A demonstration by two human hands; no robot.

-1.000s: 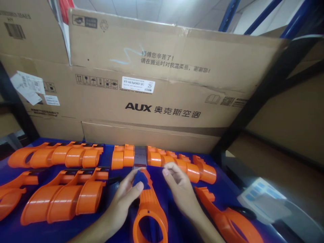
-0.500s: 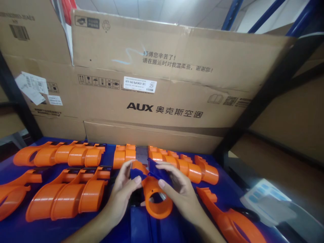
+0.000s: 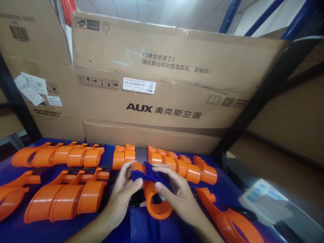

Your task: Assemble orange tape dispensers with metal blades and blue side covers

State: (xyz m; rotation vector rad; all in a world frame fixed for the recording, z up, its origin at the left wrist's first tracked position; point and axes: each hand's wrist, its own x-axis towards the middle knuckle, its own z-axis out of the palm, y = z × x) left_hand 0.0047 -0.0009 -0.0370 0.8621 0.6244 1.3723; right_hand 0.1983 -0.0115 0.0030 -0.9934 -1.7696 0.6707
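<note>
An orange plastic part with a round ring (image 3: 162, 214) hangs between my hands, its ring facing me. My left hand (image 3: 123, 192) is closed around the upper end of this part, thumb in front, where a piece of blue also shows. In my right hand (image 3: 179, 192) is a flat blue piece (image 3: 158, 173), pinched between thumb and fingers and lying across the neck of the orange part. The two pieces overlap there; whether they are joined is hidden by my fingers. Below the ring stands a dark blue object (image 3: 141, 224).
Several similar orange parts (image 3: 65, 199) lie in rows on the blue surface (image 3: 15, 233) at left, some with dark ends. More orange parts (image 3: 181, 167) line the back right. One large orange part (image 3: 227, 219) and a white-blue packet (image 3: 265, 199) lie at right. A cardboard box (image 3: 164, 94) stands behind.
The blue piece in my right hand has moved left and slightly down, now covering more of the orange part's neck. My right fingers have shifted left with it.
</note>
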